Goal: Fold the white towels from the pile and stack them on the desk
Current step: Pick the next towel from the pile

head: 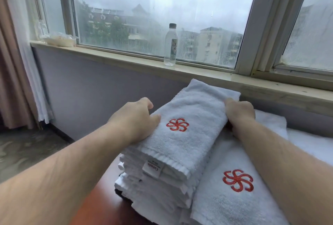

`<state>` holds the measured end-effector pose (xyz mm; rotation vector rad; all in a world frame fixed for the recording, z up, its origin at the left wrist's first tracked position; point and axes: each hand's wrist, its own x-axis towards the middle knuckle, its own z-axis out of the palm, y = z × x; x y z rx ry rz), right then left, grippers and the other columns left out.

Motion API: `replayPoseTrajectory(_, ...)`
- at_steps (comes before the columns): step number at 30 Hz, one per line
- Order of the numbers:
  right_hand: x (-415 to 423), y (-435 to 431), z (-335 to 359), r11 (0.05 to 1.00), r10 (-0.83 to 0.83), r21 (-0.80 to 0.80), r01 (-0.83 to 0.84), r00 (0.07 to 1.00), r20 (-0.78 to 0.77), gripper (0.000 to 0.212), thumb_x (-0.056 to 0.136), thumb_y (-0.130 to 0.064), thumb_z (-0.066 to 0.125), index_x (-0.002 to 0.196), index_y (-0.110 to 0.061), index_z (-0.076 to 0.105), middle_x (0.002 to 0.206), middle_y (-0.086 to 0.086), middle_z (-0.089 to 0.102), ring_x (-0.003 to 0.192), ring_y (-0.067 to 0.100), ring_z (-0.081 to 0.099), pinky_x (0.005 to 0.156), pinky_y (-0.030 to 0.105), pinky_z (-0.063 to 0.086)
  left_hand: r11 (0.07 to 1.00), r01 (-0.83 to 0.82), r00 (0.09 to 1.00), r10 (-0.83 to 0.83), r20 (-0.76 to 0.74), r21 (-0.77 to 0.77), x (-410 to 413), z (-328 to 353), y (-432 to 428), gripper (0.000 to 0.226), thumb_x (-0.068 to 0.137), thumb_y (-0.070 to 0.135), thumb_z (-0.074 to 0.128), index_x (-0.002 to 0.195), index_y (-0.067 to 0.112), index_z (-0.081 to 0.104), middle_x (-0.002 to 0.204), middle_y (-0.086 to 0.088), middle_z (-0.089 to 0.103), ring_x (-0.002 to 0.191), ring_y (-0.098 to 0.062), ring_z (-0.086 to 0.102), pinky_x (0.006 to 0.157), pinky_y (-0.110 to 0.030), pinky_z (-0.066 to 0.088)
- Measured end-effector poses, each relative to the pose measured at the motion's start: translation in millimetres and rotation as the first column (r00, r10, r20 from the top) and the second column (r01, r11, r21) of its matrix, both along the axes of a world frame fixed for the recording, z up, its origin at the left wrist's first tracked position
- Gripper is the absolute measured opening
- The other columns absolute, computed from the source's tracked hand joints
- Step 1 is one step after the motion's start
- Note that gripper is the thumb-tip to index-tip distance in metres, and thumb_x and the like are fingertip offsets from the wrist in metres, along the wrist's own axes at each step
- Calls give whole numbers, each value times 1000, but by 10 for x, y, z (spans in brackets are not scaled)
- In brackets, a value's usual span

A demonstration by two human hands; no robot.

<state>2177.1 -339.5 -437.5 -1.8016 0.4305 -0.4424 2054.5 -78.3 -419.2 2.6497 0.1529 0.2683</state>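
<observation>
We are setting a folded towel (187, 127) on top of the stack (158, 185) on the desk (100, 205), our left hand (137, 118) and right hand (239, 111) gripping its sides with curled fingers, and next, we judge, comes squaring it and letting go.
</observation>
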Motion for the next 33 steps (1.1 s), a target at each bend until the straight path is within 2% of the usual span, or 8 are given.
replayPoseTrajectory(2,-53,8,22,975,-46,-213,64,995,88,43,89,-31,59,123,-6,52,123,14,59,99,29,55,74,32,43,994,102,986,-104,133,25,-69,-16,-114,50,92,58,52,138,38,47,134,8,54,126,-15,47,106,-41,42)
replayPoseTrajectory(5,-160,68,93,788,-62,-551,274,926,372,39,91,-30,59,126,-13,55,127,17,54,118,36,47,94,44,40,946,319,943,-323,86,56,-187,-42,-335,75,86,74,48,151,41,32,155,15,35,145,-10,25,120,-37,23)
replayPoseTrajectory(8,-76,169,101,636,139,-771,-14,986,96,49,95,-45,46,135,-20,58,140,9,55,133,32,43,104,47,35,933,345,938,-346,-10,102,-228,-196,-460,98,79,83,46,159,37,14,166,16,14,151,-2,9,125,-33,12)
replayPoseTrajectory(11,84,190,-13,605,332,-697,-385,918,-218,63,102,-51,29,156,-19,33,165,4,28,152,24,19,123,44,16,955,277,959,-282,39,103,-249,-340,-498,107,73,87,49,159,39,7,167,17,6,152,0,3,125,-33,8)
replayPoseTrajectory(15,175,109,-86,604,401,-648,-464,880,-255,65,107,-49,24,161,-17,15,170,1,8,156,16,3,125,33,-1,962,214,974,-222,34,168,-214,-378,-602,112,70,88,50,159,39,4,168,16,2,153,-3,2,125,-33,7)
replayPoseTrajectory(24,-1061,-431,-283,312,359,-825,-471,862,-357,54,106,-48,27,152,-20,35,164,5,27,150,22,24,119,39,23,915,149,988,-149,-30,374,-436,-353,-835,100,89,77,36,160,22,-8,168,-4,-5,155,-26,-1,124,-48,8)
replayPoseTrajectory(28,-1889,-765,-347,393,366,-762,-515,847,-384,54,107,-46,31,154,-20,34,168,3,20,154,20,15,123,34,13,902,212,971,-236,20,375,-874,-488,-938,79,99,63,26,160,24,-3,168,-5,-14,154,-25,-13,125,-47,-4)
replayPoseTrajectory(33,-2882,-1219,-286,589,424,-684,-430,885,-191,45,102,-46,46,137,-22,60,139,-10,60,130,9,53,109,27,39,891,414,898,-433,78,187,-1563,-530,-1575,69,101,60,29,160,30,10,169,1,4,155,-15,-2,125,-35,-2)
